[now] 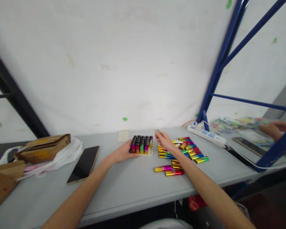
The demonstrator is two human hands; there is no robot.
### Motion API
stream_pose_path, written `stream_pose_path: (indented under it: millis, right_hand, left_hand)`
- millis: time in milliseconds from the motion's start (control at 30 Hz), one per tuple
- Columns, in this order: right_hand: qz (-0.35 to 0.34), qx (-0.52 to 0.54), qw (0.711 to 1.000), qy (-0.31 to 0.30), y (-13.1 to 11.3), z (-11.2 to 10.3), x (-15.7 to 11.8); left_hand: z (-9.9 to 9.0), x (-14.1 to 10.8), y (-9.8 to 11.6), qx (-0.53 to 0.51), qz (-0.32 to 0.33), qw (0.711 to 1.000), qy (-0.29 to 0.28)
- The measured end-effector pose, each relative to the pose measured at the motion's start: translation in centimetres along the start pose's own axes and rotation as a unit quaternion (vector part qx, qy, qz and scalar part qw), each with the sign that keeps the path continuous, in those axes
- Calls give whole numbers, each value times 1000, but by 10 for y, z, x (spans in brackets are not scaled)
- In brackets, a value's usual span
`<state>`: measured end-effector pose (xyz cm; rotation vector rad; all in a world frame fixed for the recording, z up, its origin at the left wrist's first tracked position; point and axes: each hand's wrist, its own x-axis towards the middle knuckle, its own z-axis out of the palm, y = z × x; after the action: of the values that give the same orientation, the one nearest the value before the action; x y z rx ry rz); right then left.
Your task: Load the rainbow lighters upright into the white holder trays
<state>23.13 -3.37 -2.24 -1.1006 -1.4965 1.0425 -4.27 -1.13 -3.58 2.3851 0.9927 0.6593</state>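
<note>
Several black-topped lighters with shiny rainbow bodies [139, 148] stand upright in rows in a pale tray [150, 153]. My left hand [123, 151] is wrapped round the left side of this group, thumb at the front. To the right of the tray, my right hand [162, 138] is raised with its fingers pinched on a small item with a green end, mostly hidden by the fingers. Under and beside my right forearm lie many loose metallic, multicoloured pieces [193, 151], with a few nearer the front edge [163, 168].
A second pale tray with holes [123, 135] lies by the wall. At the left are a phone [84, 164], cardboard [44, 149] and a white bag [70, 151]. A power strip [207, 136] and blue frame [213, 79] stand right; beyond, another person's hands [274, 128] show.
</note>
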Motion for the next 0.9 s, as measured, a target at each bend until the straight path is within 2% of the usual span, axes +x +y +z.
stream_pose_path:
  millis: [167, 300, 567, 767, 900]
  right_hand:
    - [-35, -154, 984, 78, 5, 4, -2]
    - [-45, -189, 975, 106, 5, 9, -3]
    - [-90, -186, 974, 96, 4, 9, -2]
    - [-134, -180, 974, 29, -8, 7, -12]
    - [-195, -244, 950, 7, -15, 6, -15]
  left_hand:
    - [-2, 0, 4, -4, 9, 1000, -8]
    - [-2, 0, 5, -5, 7, 1000, -8]
    - [0, 1, -1, 1, 1, 1000, -9]
    - [-1, 0, 1, -8, 11, 1000, -9]
    - [-1, 0, 3, -16, 8, 1000, -8]
